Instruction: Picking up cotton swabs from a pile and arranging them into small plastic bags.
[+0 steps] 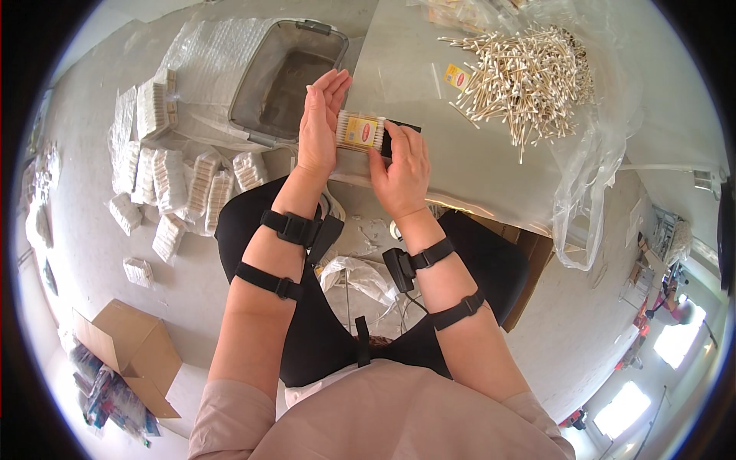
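Observation:
A small pack of cotton swabs point(361, 130) with a yellow label lies at the near left edge of the grey table point(475, 165). My left hand point(320, 126) stands upright at its left end, fingers stretched out and palm against the swab tips. My right hand point(402, 165) is bent around the other end, thumb at the near corner and fingers at the far one. A black block-like thing point(412, 136) shows partly beneath my right fingers; the rest of it is hidden. Beyond lies a big heap of loose cotton swabs point(529, 84), with a yellow label card point(457, 76) beside it.
Clear plastic bags point(586, 176) hang over the table's right side. A grey plastic bin point(239, 96) stands left of the table. Several wrapped swab bundles point(170, 180) lie on the floor by bubble wrap point(201, 54). A cardboard box point(142, 337) stands open at lower left.

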Available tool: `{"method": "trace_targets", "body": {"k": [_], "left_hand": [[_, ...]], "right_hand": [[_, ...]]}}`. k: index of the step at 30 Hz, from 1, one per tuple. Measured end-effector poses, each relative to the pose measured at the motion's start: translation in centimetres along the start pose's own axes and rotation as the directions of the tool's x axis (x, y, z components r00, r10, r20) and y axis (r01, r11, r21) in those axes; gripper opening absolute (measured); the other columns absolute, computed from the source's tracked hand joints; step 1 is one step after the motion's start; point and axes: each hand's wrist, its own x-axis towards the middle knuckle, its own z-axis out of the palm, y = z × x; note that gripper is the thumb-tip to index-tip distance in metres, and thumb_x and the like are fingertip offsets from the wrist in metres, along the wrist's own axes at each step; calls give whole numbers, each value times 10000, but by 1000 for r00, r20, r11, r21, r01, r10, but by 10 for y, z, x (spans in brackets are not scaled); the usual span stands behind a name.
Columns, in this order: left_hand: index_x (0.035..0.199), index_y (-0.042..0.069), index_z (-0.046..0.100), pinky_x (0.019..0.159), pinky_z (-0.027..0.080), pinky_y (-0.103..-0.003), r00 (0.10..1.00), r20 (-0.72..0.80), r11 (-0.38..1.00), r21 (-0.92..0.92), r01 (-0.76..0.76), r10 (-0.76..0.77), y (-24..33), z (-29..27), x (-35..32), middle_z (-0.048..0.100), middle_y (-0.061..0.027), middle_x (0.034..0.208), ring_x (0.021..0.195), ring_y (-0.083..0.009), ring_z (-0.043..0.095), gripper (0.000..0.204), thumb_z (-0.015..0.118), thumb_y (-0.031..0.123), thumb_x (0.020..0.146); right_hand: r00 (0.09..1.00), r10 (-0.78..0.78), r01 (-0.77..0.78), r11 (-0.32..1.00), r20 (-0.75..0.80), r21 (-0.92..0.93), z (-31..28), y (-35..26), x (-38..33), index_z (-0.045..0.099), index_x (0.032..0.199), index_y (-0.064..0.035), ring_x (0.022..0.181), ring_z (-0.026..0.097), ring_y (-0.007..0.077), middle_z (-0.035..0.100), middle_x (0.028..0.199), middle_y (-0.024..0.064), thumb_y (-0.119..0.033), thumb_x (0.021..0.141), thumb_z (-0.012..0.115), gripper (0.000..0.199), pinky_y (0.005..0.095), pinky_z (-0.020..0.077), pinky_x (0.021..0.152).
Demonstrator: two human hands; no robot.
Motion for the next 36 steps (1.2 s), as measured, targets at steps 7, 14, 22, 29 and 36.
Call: {"method": "trace_targets", "body": {"k": [7,14,22,29,36], "left_hand": [[1487,-26,379,1226,249,-387,1000,1,1000,4,0,0,0,0,0,446,-201,1531,1444,-270,404,674,193,502,1112],[1490,-32,371,1229,249,-390,1000,6,1000,9,-5,5,0,0,0,442,-205,1532,1443,-271,405,675,189,497,1113],[1494,-47,353,1230,246,-394,1000,6,1000,20,12,-12,1,0,0,432,-210,1538,1449,-278,396,699,176,509,1110],[1405,-6,492,1102,424,-342,994,-96,993,104,61,-51,13,0,1,591,-149,1376,1263,-224,579,451,379,328,1124],[1299,-11,577,1014,481,-311,984,-123,967,206,153,-130,24,-4,5,653,-116,1258,1150,-189,636,333,432,223,1112]], "right_hand": [[1000,15,-15,1000,1,14,0,0,0,621,1208,-34,1054,610,369,621,1153,151,-101,817,746,416,448,509,908],[1000,-4,5,1000,-12,18,0,0,1,622,1199,-37,1038,612,370,620,1154,152,-95,816,743,406,448,512,891],[999,3,-2,999,-33,49,1,0,0,608,1190,-46,1035,605,371,613,1123,152,-100,835,717,375,458,505,880],[980,172,-190,957,97,218,-7,20,18,645,1120,-79,888,655,340,649,1047,111,-28,875,670,252,419,538,753],[971,-97,51,977,218,208,-16,35,50,673,1073,-86,854,668,335,650,1012,97,22,874,650,228,430,549,703]]}}
